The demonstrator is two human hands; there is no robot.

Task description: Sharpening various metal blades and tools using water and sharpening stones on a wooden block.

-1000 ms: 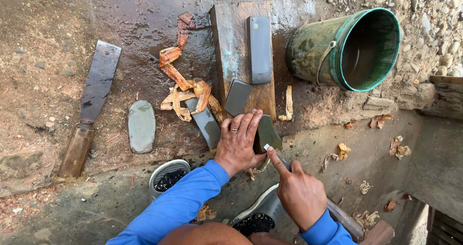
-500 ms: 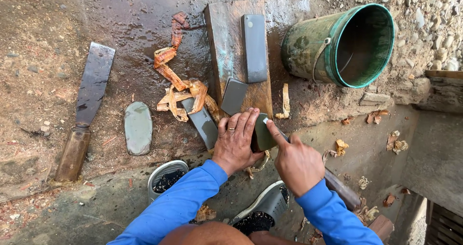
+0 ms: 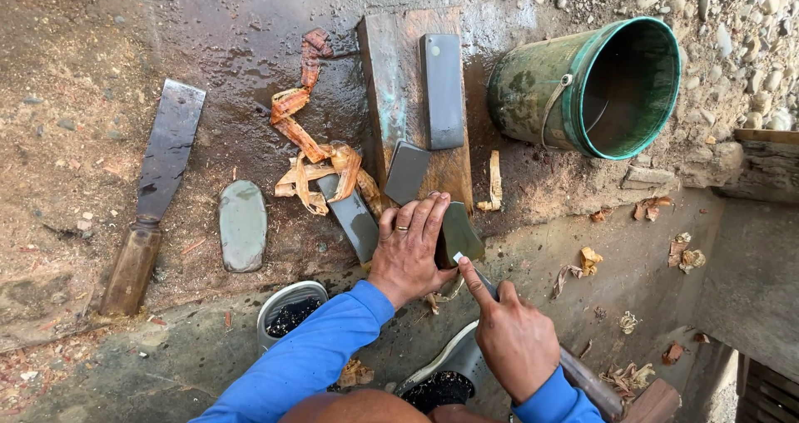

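My left hand (image 3: 412, 248) lies flat with its fingers pressed over a dark green stone (image 3: 460, 233) at the near end of a wet wooden board (image 3: 384, 90). My right hand (image 3: 512, 340) is just below the stone. It grips a tool with a reddish wooden handle (image 3: 595, 380), and its index finger stretches along the tool to the stone's lower edge. The tool's blade is mostly hidden under the finger and stone.
A long grey whetstone (image 3: 441, 90) and a smaller grey stone (image 3: 406, 172) lie on the board, with another flat stone (image 3: 351, 217) beside curled bark strips (image 3: 308, 140). At the left are an oval stone (image 3: 242, 223) and a big cleaver (image 3: 166, 153). A green bucket (image 3: 533, 90) lies tipped at the right.
My right hand pushed forward along the green stone half a second ago and has drawn back toward me. My left hand has stayed on the stone.
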